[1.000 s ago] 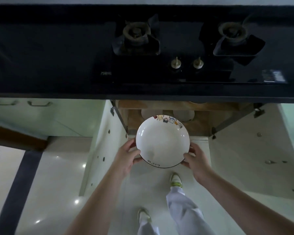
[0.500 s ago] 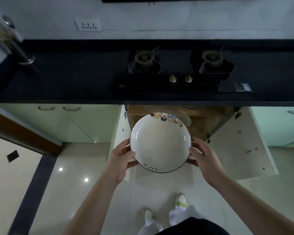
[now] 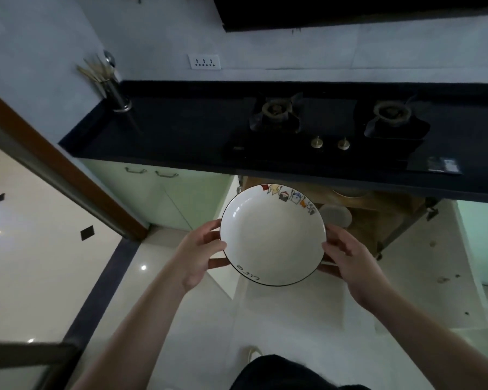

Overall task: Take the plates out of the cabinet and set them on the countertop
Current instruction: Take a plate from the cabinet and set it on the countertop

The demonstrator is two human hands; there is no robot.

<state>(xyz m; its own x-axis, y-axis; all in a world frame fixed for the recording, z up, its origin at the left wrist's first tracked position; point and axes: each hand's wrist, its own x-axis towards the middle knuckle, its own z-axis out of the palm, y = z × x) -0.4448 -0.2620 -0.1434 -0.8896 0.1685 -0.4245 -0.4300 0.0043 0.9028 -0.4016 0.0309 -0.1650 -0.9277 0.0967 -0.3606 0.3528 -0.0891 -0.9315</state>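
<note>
A white plate (image 3: 272, 240) with a thin dark rim, small coloured figures along its far edge and lettering near its close edge, is held in the air in front of the open cabinet (image 3: 358, 218), below the front edge of the dark surface (image 3: 181, 130) and not touching it. The left hand (image 3: 200, 256) clasps the plate's left edge — thumb over the rim, fingers beneath. The right hand (image 3: 347, 258) grips the right edge the same way, both forearms reaching up from the bottom of the view. Inside the cabinet, pale round dishes (image 3: 335, 216) sit on a wooden shelf; how many cannot be told. Its doors (image 3: 423, 266) stand open. On the surface lies a two-burner gas hob (image 3: 330, 130) with two knobs — at the far left corner stands a metal holder (image 3: 116, 94) filled with utensils.
</note>
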